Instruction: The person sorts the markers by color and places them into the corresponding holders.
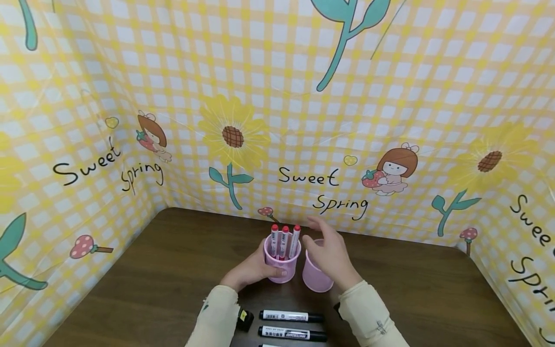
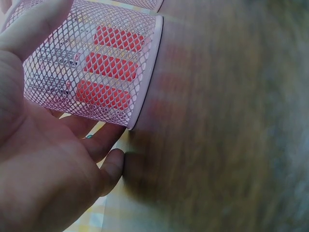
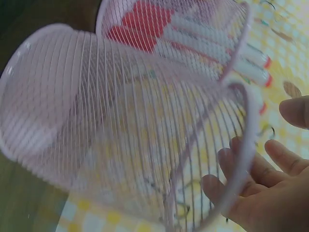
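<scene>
My left hand (image 1: 250, 270) grips a pink mesh pen cup (image 1: 289, 266), thumb on the near side and fingers round the far left. Three red-capped whiteboard markers (image 1: 284, 241) lean in that cup, tips above its rim. To its right stands a second pink mesh pen cup (image 1: 316, 280), through whose mesh no pens show in the right wrist view. Over this cup is my right hand (image 1: 333, 250), its fingers spread and loosely bent; in the right wrist view its fingertips (image 3: 212, 186) are right at the rim, with nothing pinched between them.
Black whiteboard markers (image 1: 286, 332) lie side by side on the dark wood table (image 1: 130, 284), in front of the cups between the forearms. A yellow checked cloth (image 1: 277, 120) with printed flowers hangs along the back and sides.
</scene>
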### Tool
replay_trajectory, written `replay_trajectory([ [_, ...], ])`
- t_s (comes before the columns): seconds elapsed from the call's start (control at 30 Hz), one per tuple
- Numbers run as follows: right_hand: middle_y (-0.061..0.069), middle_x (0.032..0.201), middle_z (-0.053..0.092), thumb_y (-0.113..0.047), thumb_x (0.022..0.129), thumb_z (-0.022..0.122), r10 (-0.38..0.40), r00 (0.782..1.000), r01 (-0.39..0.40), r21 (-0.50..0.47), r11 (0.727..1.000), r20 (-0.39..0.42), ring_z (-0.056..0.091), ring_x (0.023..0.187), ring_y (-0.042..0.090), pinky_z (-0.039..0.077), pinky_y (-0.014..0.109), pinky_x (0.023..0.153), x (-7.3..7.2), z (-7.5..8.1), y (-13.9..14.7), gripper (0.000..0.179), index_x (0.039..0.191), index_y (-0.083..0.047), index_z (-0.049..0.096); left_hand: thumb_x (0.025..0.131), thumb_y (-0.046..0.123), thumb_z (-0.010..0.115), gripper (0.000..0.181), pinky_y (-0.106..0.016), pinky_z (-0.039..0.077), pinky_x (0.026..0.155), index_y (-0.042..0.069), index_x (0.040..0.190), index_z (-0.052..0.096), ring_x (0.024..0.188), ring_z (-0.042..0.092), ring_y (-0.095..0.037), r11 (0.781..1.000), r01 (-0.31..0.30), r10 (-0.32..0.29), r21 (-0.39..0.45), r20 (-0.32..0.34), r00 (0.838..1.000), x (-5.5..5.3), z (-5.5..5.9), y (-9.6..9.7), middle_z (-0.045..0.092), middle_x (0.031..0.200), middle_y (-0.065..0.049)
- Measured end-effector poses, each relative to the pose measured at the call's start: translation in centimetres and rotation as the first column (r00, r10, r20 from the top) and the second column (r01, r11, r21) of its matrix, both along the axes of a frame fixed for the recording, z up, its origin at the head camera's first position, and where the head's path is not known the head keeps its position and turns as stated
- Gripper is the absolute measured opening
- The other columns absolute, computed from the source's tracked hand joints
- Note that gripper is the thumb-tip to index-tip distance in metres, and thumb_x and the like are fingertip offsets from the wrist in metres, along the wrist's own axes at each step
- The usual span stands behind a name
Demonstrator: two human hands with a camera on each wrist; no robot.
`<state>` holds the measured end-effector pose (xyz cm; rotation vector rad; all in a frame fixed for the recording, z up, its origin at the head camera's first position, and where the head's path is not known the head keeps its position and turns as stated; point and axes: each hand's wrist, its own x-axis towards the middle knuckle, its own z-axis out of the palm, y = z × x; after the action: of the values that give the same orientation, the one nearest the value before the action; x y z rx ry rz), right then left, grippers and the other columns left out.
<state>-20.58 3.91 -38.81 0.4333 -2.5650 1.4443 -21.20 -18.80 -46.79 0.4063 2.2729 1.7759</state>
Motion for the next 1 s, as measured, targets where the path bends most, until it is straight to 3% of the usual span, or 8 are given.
replay_trajectory([
  [0.1, 0.012, 0.134, 0.061, -0.015, 0.093, 0.071, -0.019, 1.000, 0.019, -0.033, 0.999, -0.008, 0.065, 0.111, 0.028, 0.050, 0.047, 0.096, 0.5, 0.0, 2.1, 0.052, 0.142, -0.018, 0.055, 0.079, 0.012, 0.087, 0.108, -0.055, 0.031, 0.112, 0.004, 0.158, 0.013, 0.134, 0.043, -0.035, 1.000, -0.005, 0.005, -0.006, -0.008, 1.000, -0.1, 0.0, 0.3, 0.042, 0.148, -0.018],
  [0.27, 0.019, 0.142, 0.054, -0.021, 0.093, 0.074, -0.025, 0.999, 0.025, 0.007, 1.000, 0.026, 0.048, 0.132, 0.036, 0.040, 0.058, 0.104, 1.0, -1.0, 5.6, 0.061, 0.147, -0.014, 0.047, 0.078, 0.011, 0.087, 0.107, -0.053, 0.031, 0.112, 0.004, 0.157, 0.014, 0.132, 0.043, -0.033, 1.000, -0.003, 0.003, 0.003, -0.002, 1.000, -0.3, -0.1, 0.5, 0.041, 0.147, -0.017],
  [0.47, 0.028, 0.149, 0.043, -0.028, 0.088, 0.080, 0.064, 0.984, -0.061, -0.028, 0.998, 0.165, 0.043, 0.134, 0.047, 0.037, 0.061, 0.105, 1.1, -3.5, 7.7, 0.084, 0.155, -0.011, 0.032, 0.079, 0.016, 0.086, 0.107, -0.057, 0.029, 0.112, 0.007, 0.157, 0.013, 0.134, 0.039, -0.034, 1.000, -0.004, 0.004, -0.024, 0.022, 1.000, -0.2, -0.2, -0.3, 0.036, 0.150, -0.017],
  [0.67, 0.024, 0.144, 0.047, -0.022, 0.080, 0.087, 0.188, 0.957, -0.168, -0.108, 0.980, 0.221, 0.051, 0.128, 0.038, 0.041, 0.054, 0.103, 0.8, -5.5, 7.9, 0.104, 0.158, -0.004, 0.020, 0.082, 0.012, 0.084, 0.097, -0.056, 0.034, 0.110, 0.005, 0.154, 0.020, 0.137, 0.039, -0.039, 0.999, -0.038, 0.039, -0.026, 0.046, 0.998, 0.5, 0.0, -1.3, 0.039, 0.150, -0.021],
  [0.77, 0.026, 0.142, 0.048, -0.019, 0.080, 0.087, 0.264, 0.935, -0.237, -0.136, 0.962, 0.238, 0.054, 0.123, 0.038, 0.042, 0.054, 0.102, 0.4, -5.8, 8.0, 0.109, 0.158, -0.001, 0.014, 0.083, 0.008, 0.082, 0.088, -0.055, 0.043, 0.103, 0.000, 0.152, 0.027, 0.131, 0.046, -0.042, 0.993, -0.109, 0.113, -0.049, 0.075, 0.991, 1.2, 0.3, -2.1, 0.044, 0.145, -0.025],
  [0.87, 0.027, 0.141, 0.048, -0.019, 0.080, 0.087, 0.304, 0.925, -0.281, -0.128, 0.951, 0.228, 0.054, 0.121, 0.039, 0.042, 0.055, 0.102, 0.0, -6.3, 8.2, 0.109, 0.157, 0.002, 0.014, 0.085, 0.006, 0.079, 0.074, -0.049, 0.051, 0.094, -0.007, 0.146, 0.037, 0.115, 0.057, -0.036, 0.984, -0.158, 0.168, -0.083, 0.130, 0.977, 1.9, 0.3, -3.2, 0.053, 0.133, -0.023],
  [0.93, 0.025, 0.141, 0.049, -0.018, 0.079, 0.087, 0.326, 0.922, -0.306, -0.122, 0.944, 0.209, 0.052, 0.123, 0.039, 0.040, 0.055, 0.103, -0.4, -6.7, 8.2, 0.105, 0.156, 0.002, 0.018, 0.087, 0.004, 0.075, 0.062, -0.046, 0.052, 0.087, -0.012, 0.139, 0.044, 0.103, 0.062, -0.029, 0.983, -0.150, 0.166, -0.107, 0.166, 0.972, 2.5, 0.4, -3.9, 0.061, 0.120, -0.020],
  [1.0, 0.022, 0.140, 0.050, -0.019, 0.078, 0.088, 0.339, 0.921, -0.323, -0.112, 0.940, 0.192, 0.051, 0.124, 0.037, 0.039, 0.053, 0.104, -0.8, -7.2, 8.0, 0.101, 0.154, 0.001, 0.023, 0.089, 0.003, 0.071, 0.049, -0.040, 0.053, 0.078, -0.014, 0.131, 0.052, 0.091, 0.062, -0.023, 0.989, -0.094, 0.116, -0.116, 0.199, 0.973, 3.2, 0.6, -4.4, 0.065, 0.106, -0.014],
])
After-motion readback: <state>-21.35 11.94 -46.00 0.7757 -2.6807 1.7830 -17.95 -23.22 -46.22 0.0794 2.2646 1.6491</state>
